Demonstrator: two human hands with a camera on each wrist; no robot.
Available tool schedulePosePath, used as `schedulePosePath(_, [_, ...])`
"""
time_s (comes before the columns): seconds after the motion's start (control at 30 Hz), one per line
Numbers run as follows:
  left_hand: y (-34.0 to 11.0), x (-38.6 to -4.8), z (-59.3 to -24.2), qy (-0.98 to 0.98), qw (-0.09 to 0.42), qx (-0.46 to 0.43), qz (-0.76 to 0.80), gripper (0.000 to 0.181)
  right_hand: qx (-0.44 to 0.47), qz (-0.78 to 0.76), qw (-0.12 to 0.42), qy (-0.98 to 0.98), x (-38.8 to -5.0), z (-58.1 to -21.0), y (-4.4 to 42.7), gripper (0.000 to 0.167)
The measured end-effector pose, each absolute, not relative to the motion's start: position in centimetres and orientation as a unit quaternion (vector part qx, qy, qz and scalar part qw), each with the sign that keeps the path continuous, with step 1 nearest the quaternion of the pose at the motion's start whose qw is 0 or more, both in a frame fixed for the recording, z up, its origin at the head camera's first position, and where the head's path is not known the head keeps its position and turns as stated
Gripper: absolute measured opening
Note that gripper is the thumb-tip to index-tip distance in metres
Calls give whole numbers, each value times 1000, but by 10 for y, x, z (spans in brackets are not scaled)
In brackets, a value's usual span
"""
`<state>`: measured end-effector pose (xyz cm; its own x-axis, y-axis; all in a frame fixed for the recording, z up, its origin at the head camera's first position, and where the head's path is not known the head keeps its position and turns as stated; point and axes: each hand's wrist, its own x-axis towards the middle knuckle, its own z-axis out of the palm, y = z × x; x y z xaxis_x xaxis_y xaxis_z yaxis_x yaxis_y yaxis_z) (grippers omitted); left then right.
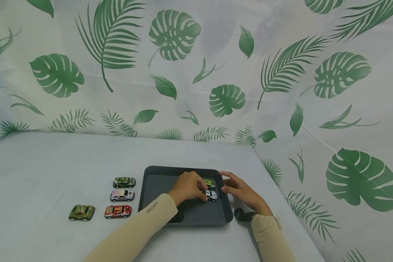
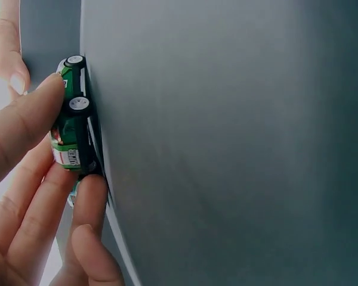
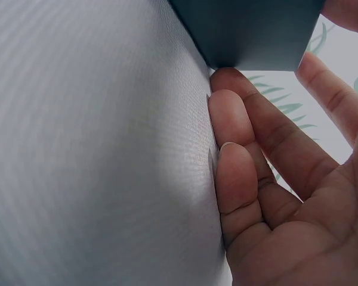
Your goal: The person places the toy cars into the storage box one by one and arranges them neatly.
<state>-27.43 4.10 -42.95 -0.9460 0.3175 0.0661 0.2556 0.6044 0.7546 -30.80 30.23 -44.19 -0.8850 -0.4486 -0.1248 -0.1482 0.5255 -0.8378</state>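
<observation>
A dark grey tray (image 1: 199, 214) lies on the table. Inside its right part, my left hand (image 1: 188, 185) pinches a small white-topped toy car (image 1: 211, 195) between thumb and fingers. In the left wrist view, that toy car (image 2: 71, 134) shows a green side, white wheels and lettering. Just beyond it in the tray sits a green toy car (image 1: 210, 183), partly hidden by the fingers. Outside the tray, my right hand (image 1: 243, 193) rests against the right wall with its fingers extended. In the right wrist view, fingertips of the right hand (image 3: 274, 155) touch the tray's corner (image 3: 256, 42).
Left of the tray stand a camouflage car (image 1: 124, 182), a white patterned car (image 1: 122, 195) and a red car (image 1: 118, 211). Further left is an olive camouflage car (image 1: 81, 212). A leaf-printed cloth (image 1: 183, 83) hangs behind the white table.
</observation>
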Motion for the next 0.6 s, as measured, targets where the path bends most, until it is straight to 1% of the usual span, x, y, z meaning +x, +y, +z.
schedulePosePath(0.23, [41,-275,-429,896,44,156,415,25,-173,-457,166,857,-309,-442,303,65])
schedulePosePath(0.6, [40,-274,-429,883,26,168,437,26,-181,-463,168,851,-312,-445,305,66])
